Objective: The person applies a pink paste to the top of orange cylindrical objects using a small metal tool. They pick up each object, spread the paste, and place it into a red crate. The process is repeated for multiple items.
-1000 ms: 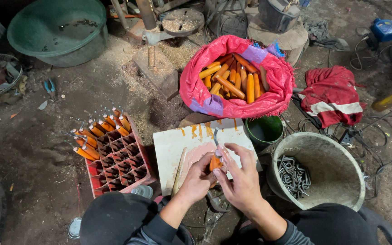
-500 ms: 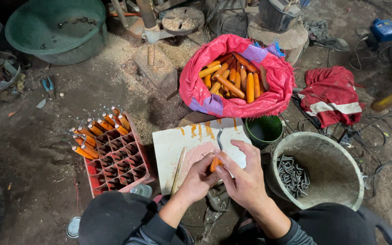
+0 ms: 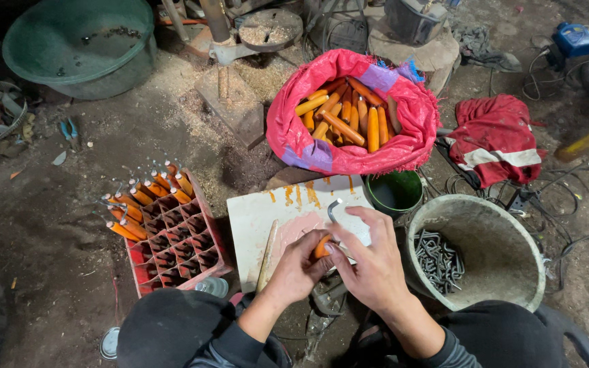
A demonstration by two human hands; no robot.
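Sitting on dirt floor [image 3: 138, 136], working over white board [image 3: 260, 218] serving as bench.

Pink sack [image 3: 417, 129] of orange handles just beyond board; grey bucket [image 3: 506, 225] of metal hooks at right; red crate [image 3: 199, 259] at left.

Left hand [image 3: 299, 269] closing grip round orange handle [image 3: 322, 245]; right hand [image 3: 369, 262] pinching bent metal hook [image 3: 333, 206] rising from handle.

Handle looking stiff, light, smooth, likely wood: gripping mid-body best. Hook thin, rigid: holding near shank.

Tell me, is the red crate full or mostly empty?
Mostly empty. The red crate has orange handles standing only in its far cells; the cells nearer the person are dark and bare.
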